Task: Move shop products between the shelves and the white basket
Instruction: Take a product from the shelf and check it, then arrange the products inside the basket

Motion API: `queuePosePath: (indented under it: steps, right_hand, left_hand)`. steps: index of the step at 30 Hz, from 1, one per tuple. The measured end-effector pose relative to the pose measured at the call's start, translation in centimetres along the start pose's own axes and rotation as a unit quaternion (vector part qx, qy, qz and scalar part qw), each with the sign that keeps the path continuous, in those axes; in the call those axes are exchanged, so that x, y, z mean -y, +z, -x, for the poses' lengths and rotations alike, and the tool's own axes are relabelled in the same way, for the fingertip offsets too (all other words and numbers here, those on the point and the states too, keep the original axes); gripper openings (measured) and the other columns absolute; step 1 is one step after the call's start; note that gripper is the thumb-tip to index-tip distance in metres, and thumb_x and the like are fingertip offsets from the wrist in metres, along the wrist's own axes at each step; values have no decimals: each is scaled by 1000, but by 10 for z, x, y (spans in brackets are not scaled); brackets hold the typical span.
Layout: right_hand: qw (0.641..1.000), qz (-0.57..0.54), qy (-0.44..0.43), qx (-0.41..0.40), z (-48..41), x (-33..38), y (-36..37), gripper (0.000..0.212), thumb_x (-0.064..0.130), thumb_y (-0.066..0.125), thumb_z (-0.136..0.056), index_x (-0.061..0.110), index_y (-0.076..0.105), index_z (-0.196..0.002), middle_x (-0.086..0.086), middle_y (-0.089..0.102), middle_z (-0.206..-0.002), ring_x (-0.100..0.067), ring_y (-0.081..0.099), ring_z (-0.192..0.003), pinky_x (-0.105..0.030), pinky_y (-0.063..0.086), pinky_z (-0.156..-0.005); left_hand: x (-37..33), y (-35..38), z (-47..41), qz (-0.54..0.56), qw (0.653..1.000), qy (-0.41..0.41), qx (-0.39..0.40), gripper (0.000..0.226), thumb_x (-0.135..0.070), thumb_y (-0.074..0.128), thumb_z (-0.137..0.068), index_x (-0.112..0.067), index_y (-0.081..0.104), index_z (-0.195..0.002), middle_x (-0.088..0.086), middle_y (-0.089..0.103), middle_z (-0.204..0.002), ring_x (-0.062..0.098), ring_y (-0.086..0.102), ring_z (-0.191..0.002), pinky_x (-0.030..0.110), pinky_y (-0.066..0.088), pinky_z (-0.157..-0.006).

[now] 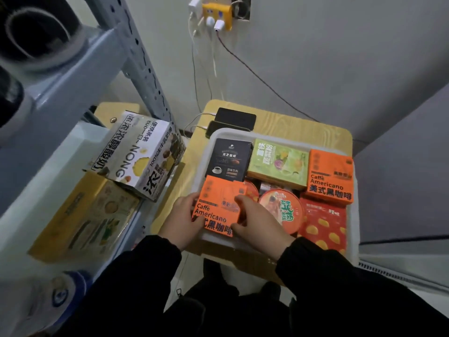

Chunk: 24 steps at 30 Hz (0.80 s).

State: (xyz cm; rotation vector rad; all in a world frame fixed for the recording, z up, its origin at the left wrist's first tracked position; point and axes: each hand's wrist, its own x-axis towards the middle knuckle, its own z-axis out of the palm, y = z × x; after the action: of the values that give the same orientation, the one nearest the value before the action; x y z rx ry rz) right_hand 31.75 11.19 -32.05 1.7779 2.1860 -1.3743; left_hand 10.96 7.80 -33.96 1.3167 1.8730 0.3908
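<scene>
Basket: white basket (354, 239) on a wooden table (291, 125), open at the top, filled with packaged goods.
Held item: orange "Caffè Americano" box (218, 205), face up between both sets of fingers, at the basket's near left corner; whether it rests on the rim cannot be told.
Left hand (179, 222): fingers curled round the box's left edge, gripping it.
Right hand (255, 220): fingers curled over the box's right side, thumb and fingertips clamped on it.
Contents beyond the fingers: black coffee box (229, 159), touching the held box's far edge; green box (279, 165) just beside the black one.
Contents right of the fingers: round lidded cup (284, 210), just beside the right hand; red packet (323, 224) with yellow shapes past the cup, against the basket's right wall.
Contents far right: second orange box (330, 176), same print as the held one, well apart from both hands, overlapping the red packet's far end.
Lower layer: more packs show between the boxes; too hidden to identify.
Shelf (60, 76), left of the left hand: white carton (138, 156) printed "NONG", tilted, resting on a flat yellow box (82, 215).
Table behind the basket: two dark phones (235, 117), cabled.
Wall: yellow socket adapter (216, 15) with plugs, above the phones.
</scene>
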Motion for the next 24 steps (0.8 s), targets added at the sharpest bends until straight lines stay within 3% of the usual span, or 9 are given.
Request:
queuePosePath:
  steps: [2, 5, 6, 9, 12, 16, 18, 22, 24]
  right_hand:
    - [1000, 28, 9, 2, -8, 5, 0, 75, 29, 72, -93, 24, 32, -156, -8, 53, -144, -24, 57, -124, -38, 49, -106]
    - [994, 104, 4, -25, -10, 9, -2, 69, 38, 69, -94, 26, 36, -153, -6, 43, -146, -24, 47, -133, -35, 42, -110]
    - [990, 137, -6, -42, -10, 10, -2, 67, 41, 68, -94, 25, 39, -152, -6, 40, -148, -24, 41, -136, -35, 38, -113]
    - [975, 211, -52, -56, -10, 12, 2, 72, 47, 67, -93, 17, 40, -152, -10, 27, -162, -28, 21, -152, -38, 23, -124]
    - [968, 236, -73, -49, -12, 9, 7, 77, 48, 66, -93, 11, 37, -154, -14, 20, -168, -30, 8, -158, -40, 17, -127]
    - [960, 258, -101, -47, -14, 5, 7, 79, 49, 62, -94, 10, 32, -156, -16, 15, -170, -33, 7, -158, -42, 13, -127]
    - [953, 275, -115, -44, -14, 1, 10, 81, 50, 59, -96, 12, 26, -159, -16, 9, -171, -34, 4, -159, -43, 9, -128]
    - [945, 290, -146, -40, -16, -10, 16, 77, 54, 53, -99, 18, 26, -161, -20, 8, -171, -39, 4, -158, -50, 11, -128]
    - [938, 305, -162, -37, -16, -12, 15, 78, 59, 49, -100, 20, 23, -162, -21, 8, -170, -41, 3, -158, -52, 10, -128]
  left_hand:
    - [1, -4, -12, -34, 999, 0, 11, 48, -20, 67, -93, -25, 50, -137, -5, 49, -118, 5, 59, -97, 36, 54, -96]
    - [0, -6, -20, -111, 993, 18, 25, 55, -31, 68, -89, -22, 43, -137, -3, 45, -123, 12, 58, -97, 32, 54, -87]
    - [-1, -5, -20, -149, 988, 40, 19, 63, -33, 67, -89, -22, 37, -143, -1, 42, -129, 14, 56, -104, 31, 52, -89]
    - [1, 1, -21, -253, 955, 153, -3, 82, -32, 63, -90, -19, 20, -159, 8, 26, -157, 28, 33, -140, 43, 38, -116]
    - [2, 3, -29, -292, 935, 201, 15, 75, -33, 49, -93, -9, 24, -160, 12, 18, -168, 32, 14, -156, 47, 22, -126]
    - [10, 15, -26, -311, 931, 179, 64, 74, -39, 40, -100, -8, 13, -162, 12, 0, -171, 28, -1, -158, 36, -2, -124]
    - [14, 21, -21, -318, 930, 178, 54, 76, -41, 38, -101, -6, 10, -162, 14, -3, -171, 28, -3, -158, 35, -2, -125]
    - [20, 32, -12, -331, 929, 161, 38, 89, -52, 4, -86, -5, 7, -162, 14, -6, -171, 28, -1, -158, 36, 2, -126]
    - [18, 34, -7, -346, 927, 144, 30, 88, -52, 2, -87, -6, 3, -162, 14, -7, -171, 28, -3, -158, 37, 2, -127]
